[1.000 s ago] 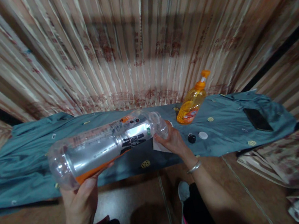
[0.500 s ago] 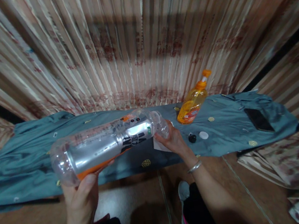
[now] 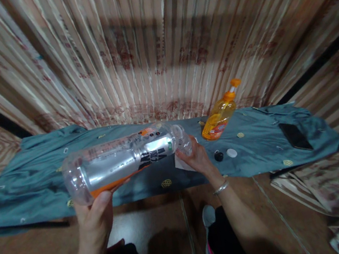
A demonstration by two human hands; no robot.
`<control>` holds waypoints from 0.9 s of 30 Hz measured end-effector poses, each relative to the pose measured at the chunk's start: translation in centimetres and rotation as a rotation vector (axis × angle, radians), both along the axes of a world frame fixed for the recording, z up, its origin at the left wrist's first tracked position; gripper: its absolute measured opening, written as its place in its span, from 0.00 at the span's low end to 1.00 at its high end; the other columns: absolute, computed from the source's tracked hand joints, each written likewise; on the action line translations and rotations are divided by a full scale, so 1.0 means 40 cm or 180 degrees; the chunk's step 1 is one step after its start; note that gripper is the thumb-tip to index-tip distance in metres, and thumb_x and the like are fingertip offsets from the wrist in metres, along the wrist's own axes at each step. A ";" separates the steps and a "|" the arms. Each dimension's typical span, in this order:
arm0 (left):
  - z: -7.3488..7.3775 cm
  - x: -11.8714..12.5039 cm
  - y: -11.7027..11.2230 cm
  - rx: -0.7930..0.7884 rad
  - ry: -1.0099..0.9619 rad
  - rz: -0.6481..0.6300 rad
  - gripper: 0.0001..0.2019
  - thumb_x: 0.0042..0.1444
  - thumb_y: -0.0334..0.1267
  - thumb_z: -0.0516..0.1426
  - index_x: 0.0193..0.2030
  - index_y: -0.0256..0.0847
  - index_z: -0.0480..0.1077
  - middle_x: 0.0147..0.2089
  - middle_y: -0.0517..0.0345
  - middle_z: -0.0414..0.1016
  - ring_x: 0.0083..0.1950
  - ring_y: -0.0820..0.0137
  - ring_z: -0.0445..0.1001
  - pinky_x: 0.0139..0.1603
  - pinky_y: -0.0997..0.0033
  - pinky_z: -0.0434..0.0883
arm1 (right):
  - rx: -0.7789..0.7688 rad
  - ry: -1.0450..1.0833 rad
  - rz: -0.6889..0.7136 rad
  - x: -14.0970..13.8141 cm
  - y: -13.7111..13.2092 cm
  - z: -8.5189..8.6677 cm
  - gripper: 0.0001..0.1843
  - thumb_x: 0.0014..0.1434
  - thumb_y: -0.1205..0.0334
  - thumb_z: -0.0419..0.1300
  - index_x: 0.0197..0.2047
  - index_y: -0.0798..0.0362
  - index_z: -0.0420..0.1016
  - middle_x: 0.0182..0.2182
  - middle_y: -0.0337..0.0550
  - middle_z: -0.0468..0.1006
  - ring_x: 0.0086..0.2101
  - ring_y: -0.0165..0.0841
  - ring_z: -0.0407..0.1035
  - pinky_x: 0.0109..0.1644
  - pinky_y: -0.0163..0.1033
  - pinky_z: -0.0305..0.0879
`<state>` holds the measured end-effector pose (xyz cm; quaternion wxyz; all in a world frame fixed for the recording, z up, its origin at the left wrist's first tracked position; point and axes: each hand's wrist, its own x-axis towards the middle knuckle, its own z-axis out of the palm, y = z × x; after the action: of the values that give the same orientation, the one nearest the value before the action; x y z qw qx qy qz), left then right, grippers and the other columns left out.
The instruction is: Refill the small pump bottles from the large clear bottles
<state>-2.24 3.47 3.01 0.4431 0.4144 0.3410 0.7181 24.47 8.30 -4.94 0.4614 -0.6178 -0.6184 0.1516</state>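
Observation:
My left hand (image 3: 96,214) is closed around the base end of a large clear plastic bottle (image 3: 120,164) with a silver and orange label. The bottle lies nearly level above the cloth, its neck end pointing right and a little up. My right hand (image 3: 197,157) grips a small clear plastic bottle (image 3: 185,141), mostly covered by the fingers. The two bottles meet mouth end to mouth end; whether they touch or one sits inside the other I cannot tell. No liquid shows clearly in either.
A pump bottle of orange liquid (image 3: 219,120) stands right of my hands. Near it lie a black cap (image 3: 218,156), a white cap (image 3: 232,152) and a phone (image 3: 295,136). White paper (image 3: 182,163) is under my right hand. A teal cloth (image 3: 147,188) covers the table; curtains hang behind.
The large bottle and my left hand have shifted slightly right in view. Both hands keep their hold, and the bottles stay end to end.

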 end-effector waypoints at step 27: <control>-0.020 -0.019 -0.013 -0.0020 -0.0010 -0.0099 0.19 0.40 0.39 0.70 0.41 0.41 0.79 0.37 0.56 0.84 0.35 0.62 0.82 0.35 0.62 0.83 | -0.0113 0.0123 0.0092 -0.002 -0.009 0.006 0.33 0.53 0.50 0.65 0.59 0.52 0.65 0.49 0.49 0.80 0.47 0.43 0.76 0.52 0.50 0.73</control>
<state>-3.00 2.94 2.20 0.4561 0.4171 0.3361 0.7107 24.38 7.94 -4.72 0.4600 -0.6139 -0.6155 0.1810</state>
